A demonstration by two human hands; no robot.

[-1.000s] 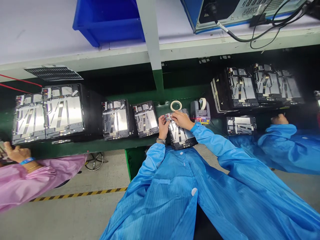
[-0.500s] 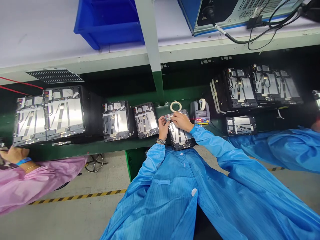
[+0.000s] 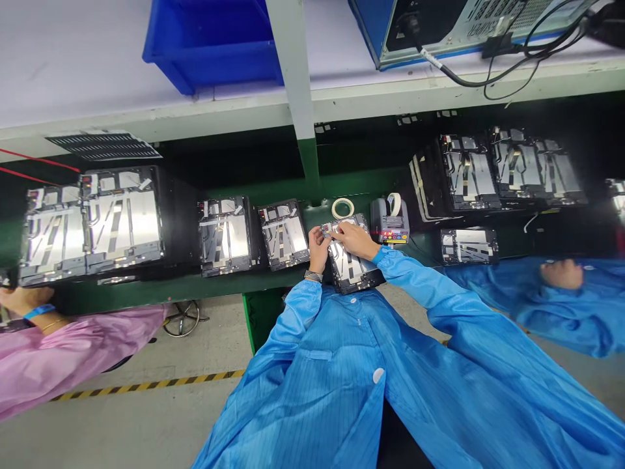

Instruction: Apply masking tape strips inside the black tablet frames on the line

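Observation:
My left hand (image 3: 318, 250) and my right hand (image 3: 354, 239) meet over a dark-framed tablet panel (image 3: 349, 264) with a silver back and strips of tape. Between their fingertips is a small circuit part (image 3: 328, 229), at the panel's top edge. Its details are too small to make out, and my fingers partly hide it. A roll of masking tape (image 3: 342, 208) lies just beyond my hands. A tape dispenser (image 3: 389, 221) stands to the right of the panel, apart from my right hand.
Several similar panels (image 3: 283, 234) lie on the green workbench (image 3: 312, 185) to both sides. A co-worker's pink sleeve (image 3: 73, 355) is at the left, and another's blue sleeve (image 3: 561, 306) at the right. Above are a blue bin (image 3: 212, 49) and a cabled instrument (image 3: 463, 26).
My hands stay at the small part with little visible movement. The right co-worker's hand has moved from the bench edge toward the blue sleeve area, and the left co-worker's hand has shifted left.

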